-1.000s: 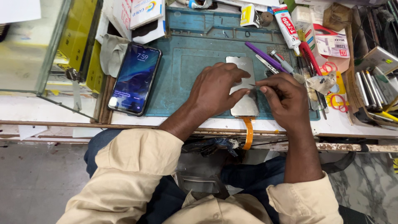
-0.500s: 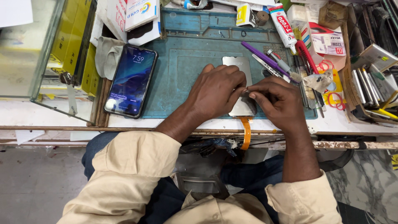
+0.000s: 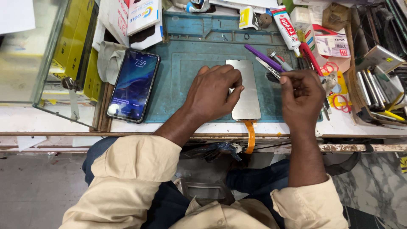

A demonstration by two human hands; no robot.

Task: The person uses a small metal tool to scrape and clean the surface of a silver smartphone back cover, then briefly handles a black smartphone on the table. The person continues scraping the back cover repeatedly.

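Observation:
A silver phone display panel point(image 3: 248, 99) lies back-up on the teal repair mat point(image 3: 182, 72), and its orange flex cable point(image 3: 251, 135) hangs over the bench's front edge. My left hand point(image 3: 212, 91) rests on the panel's left side, thumb and fingertips pressing it down. My right hand point(image 3: 302, 91) is to the right of the panel and off it. Its fingers are pinched together at the near end of thin metal tweezers point(image 3: 267, 67) beside a purple tool point(image 3: 263, 57). I cannot tell whether the fingers grip anything.
A lit smartphone point(image 3: 133, 85) lies on the mat's left edge beside a grey cloth point(image 3: 109, 59). Boxes point(image 3: 140, 17) and a glue tube point(image 3: 286, 25) stand at the back. Red scissors point(image 3: 335, 101) and several tools and parts point(image 3: 377, 85) crowd the right. A glass case point(image 3: 38, 55) is on the left.
My right hand has lifted off the panel and moved right to the tweezers. My left hand has shifted left, uncovering more of the panel.

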